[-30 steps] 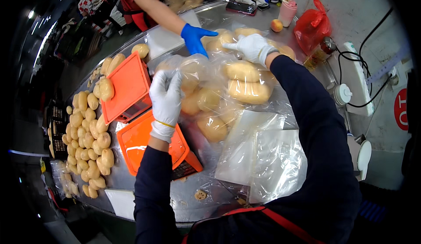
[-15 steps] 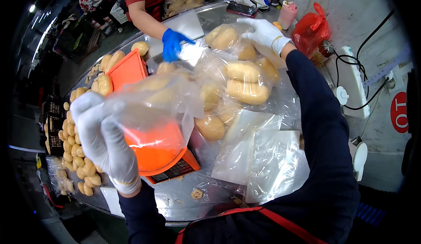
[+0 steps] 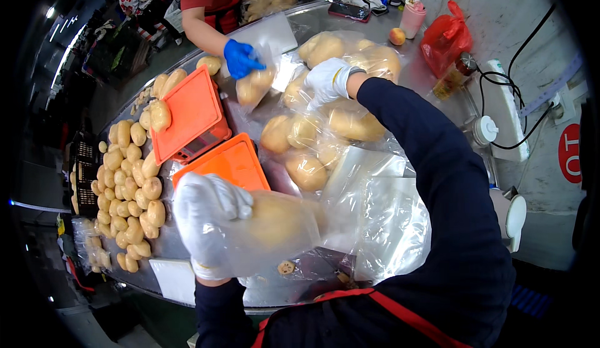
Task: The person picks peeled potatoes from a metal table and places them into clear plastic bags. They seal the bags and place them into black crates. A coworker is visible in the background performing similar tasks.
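Note:
My left hand (image 3: 209, 201), in a white glove, is closed on a clear plastic bag (image 3: 284, 226) with pale lotus root in it. It holds the bag tilted above the near side of an orange tray (image 3: 228, 164). My right hand (image 3: 330, 80), also white-gloved, rests with fingers stretched out on a pile of bagged lotus roots (image 3: 359, 123); its fingertips are partly hidden. A co-worker's blue-gloved hand (image 3: 240, 59) across the table holds a small bag of lotus root (image 3: 255, 87).
Loose lotus roots (image 3: 128, 195) cover the table's left side, near a second orange tray (image 3: 190, 114) on a scale. Flat clear bags (image 3: 390, 223) lie in front of me. A peach (image 3: 397, 36), pink bottle (image 3: 412, 18), red bag (image 3: 447, 39) and jar (image 3: 455, 76) stand far right.
My left hand has come nearer and lower with its bag, uncovering the trays. My right hand has drawn back leftward over the pile. The co-worker's hand now holds up a bag.

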A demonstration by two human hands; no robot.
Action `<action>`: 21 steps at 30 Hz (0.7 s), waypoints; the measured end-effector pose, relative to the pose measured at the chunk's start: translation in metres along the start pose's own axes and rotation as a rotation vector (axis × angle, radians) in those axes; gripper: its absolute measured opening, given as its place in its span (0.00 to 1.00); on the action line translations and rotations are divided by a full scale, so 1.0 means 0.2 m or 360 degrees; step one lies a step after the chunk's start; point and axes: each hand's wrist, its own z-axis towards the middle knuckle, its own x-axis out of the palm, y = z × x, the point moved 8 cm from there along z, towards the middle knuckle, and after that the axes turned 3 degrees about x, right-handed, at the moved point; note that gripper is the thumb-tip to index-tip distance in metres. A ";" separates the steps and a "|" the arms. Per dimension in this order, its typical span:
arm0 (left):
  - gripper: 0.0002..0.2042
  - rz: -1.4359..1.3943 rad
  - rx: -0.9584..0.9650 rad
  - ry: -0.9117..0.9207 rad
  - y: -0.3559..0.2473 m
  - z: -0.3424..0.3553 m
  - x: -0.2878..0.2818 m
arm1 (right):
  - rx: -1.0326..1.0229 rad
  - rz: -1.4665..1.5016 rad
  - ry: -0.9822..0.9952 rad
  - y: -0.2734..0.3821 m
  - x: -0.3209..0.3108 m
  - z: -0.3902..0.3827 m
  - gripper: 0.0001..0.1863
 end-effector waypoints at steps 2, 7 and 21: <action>0.17 0.0076 -0.0181 0.0003 0.10 -0.04 0.03 | 0.0082 0.0035 -0.0067 -0.05 0.04 0.00 0.24; 0.15 0.0459 -0.0680 0.0155 0.34 -0.12 0.03 | 0.0180 0.0427 -0.0429 -0.14 -0.05 -0.17 0.13; 0.49 0.1913 -0.0865 0.0950 1.12 0.16 0.26 | 0.0705 0.2304 -0.1983 -0.81 -0.04 -1.27 0.08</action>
